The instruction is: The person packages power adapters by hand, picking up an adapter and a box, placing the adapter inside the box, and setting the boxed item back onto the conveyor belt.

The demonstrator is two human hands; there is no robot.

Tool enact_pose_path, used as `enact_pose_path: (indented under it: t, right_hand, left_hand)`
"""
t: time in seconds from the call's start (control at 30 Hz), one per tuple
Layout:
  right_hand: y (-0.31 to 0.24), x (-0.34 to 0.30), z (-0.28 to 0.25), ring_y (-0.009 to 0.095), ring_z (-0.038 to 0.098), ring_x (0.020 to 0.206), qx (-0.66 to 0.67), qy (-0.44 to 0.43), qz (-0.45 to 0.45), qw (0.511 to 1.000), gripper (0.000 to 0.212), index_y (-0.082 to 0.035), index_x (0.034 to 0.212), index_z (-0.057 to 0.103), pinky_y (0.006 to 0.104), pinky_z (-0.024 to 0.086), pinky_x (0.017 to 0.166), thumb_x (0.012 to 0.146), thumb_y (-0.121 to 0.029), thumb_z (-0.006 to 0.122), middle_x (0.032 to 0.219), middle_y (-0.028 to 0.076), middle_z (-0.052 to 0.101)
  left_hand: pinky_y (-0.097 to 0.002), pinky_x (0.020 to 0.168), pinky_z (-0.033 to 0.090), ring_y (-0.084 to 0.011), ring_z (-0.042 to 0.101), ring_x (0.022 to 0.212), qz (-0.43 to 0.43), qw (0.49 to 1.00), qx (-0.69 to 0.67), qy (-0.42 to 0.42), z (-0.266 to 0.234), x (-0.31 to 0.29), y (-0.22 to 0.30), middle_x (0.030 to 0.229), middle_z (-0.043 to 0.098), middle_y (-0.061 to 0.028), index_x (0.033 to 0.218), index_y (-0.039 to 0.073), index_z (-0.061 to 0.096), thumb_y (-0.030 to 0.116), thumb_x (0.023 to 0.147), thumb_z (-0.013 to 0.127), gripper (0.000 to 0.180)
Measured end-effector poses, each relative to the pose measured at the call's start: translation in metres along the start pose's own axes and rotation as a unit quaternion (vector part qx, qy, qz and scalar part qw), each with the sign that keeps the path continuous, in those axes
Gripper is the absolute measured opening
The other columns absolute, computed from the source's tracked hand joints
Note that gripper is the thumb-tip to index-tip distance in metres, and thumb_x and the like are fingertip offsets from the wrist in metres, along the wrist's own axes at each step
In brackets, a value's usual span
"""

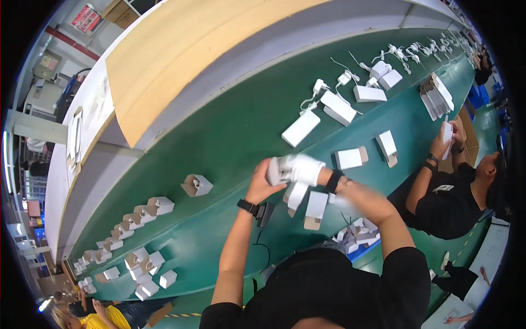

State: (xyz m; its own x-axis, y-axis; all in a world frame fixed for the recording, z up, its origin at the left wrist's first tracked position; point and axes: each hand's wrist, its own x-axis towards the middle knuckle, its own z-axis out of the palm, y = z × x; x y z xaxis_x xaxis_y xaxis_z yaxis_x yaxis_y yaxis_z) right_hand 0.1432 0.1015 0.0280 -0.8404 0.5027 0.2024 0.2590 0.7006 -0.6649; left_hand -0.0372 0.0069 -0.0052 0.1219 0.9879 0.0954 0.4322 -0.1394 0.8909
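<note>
My left hand (pixel 262 183) is closed round a small white box (pixel 274 171), held above the green work surface. My right hand (pixel 305 169) wears a white glove and meets the box at its right end. Motion smears the gloved fingers, so what they hold, if anything, cannot be made out. Just below the hands, a white box (pixel 296 196) and another open white box (pixel 315 207) lie on the surface. A small black device (pixel 265 214) with a dark cable sits beside my left wrist.
Open boxes (pixel 160 205) form a row at the left, near loose boxes (pixel 144 289). White adapters with cables (pixel 320 86) and boxes (pixel 301 129) lie along the far right belt (pixel 230 131). A co-worker (pixel 455 192) stands at the right. A blue bin (pixel 361 250) is beside me.
</note>
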Motion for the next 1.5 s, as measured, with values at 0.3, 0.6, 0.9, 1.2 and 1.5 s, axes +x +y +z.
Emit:
enact_pose_path:
  t: [0.3, 0.6, 0.9, 1.2, 1.5]
  right_hand:
    - [0.163, 0.082, -0.062, 0.026, 0.066, 0.087, -0.228, 0.180, 0.575, 0.765, 0.046, -0.012, 0.086, 0.070, 0.0350, 0.052, 0.074, 0.069, -0.054, 0.065, 0.089, 0.011, 0.068]
    - [0.182, 0.108, -0.074, 0.027, 0.064, 0.093, -0.229, 0.151, 0.609, 0.744, 0.042, -0.018, 0.096, 0.069, 0.0355, 0.051, 0.076, 0.072, -0.052, 0.064, 0.093, 0.010, 0.068]
    - [0.004, 0.060, -0.082, 0.022, 0.059, 0.094, 0.567, 0.268, 0.128, 0.768, 0.044, 0.000, 0.120, 0.049, 0.0336, 0.048, 0.082, 0.085, -0.021, 0.063, 0.106, 0.011, 0.059]
    - [-0.091, -0.069, 0.007, 0.016, 0.055, 0.100, 0.391, 0.177, 0.219, 0.876, 0.038, -0.004, 0.114, 0.055, 0.0305, 0.046, 0.085, 0.079, -0.014, 0.067, 0.116, 0.009, 0.056]
    - [-0.071, -0.057, 0.009, 0.019, 0.055, 0.101, 0.203, 0.078, 0.150, 0.964, 0.036, -0.003, 0.105, 0.055, 0.0301, 0.045, 0.082, 0.078, -0.022, 0.069, 0.116, 0.012, 0.055]
  left_hand:
    - [-0.0367, 0.093, 0.040, -0.0267, 0.049, 0.106, -0.132, 0.943, -0.091, 0.293, -0.056, -0.060, -0.113, 0.121, 0.043, -0.0144, 0.133, 0.003, 0.028, 0.024, 0.057, 0.086, 0.097]
    - [-0.0388, 0.103, 0.030, -0.0277, 0.041, 0.122, -0.122, 0.890, 0.079, 0.431, -0.083, -0.084, 0.011, 0.139, 0.032, -0.0162, 0.142, 0.007, 0.016, 0.021, 0.065, 0.080, 0.102]
    - [-0.0421, 0.099, 0.039, -0.0317, 0.048, 0.116, -0.229, 0.706, -0.668, 0.056, -0.008, -0.019, 0.069, 0.132, 0.043, -0.0207, 0.141, 0.005, 0.023, 0.044, 0.092, 0.046, 0.066]
    - [-0.0453, 0.079, 0.048, -0.0294, 0.058, 0.095, 0.037, 0.287, -0.929, -0.232, 0.070, 0.010, -0.025, 0.104, 0.058, -0.0136, 0.106, 0.011, 0.052, 0.068, 0.080, 0.047, 0.063]
    - [-0.0440, 0.083, 0.047, -0.0271, 0.058, 0.099, -0.317, 0.667, -0.662, -0.128, 0.023, -0.013, 0.072, 0.106, 0.060, -0.0110, 0.113, 0.012, 0.054, 0.070, 0.080, 0.044, 0.068]
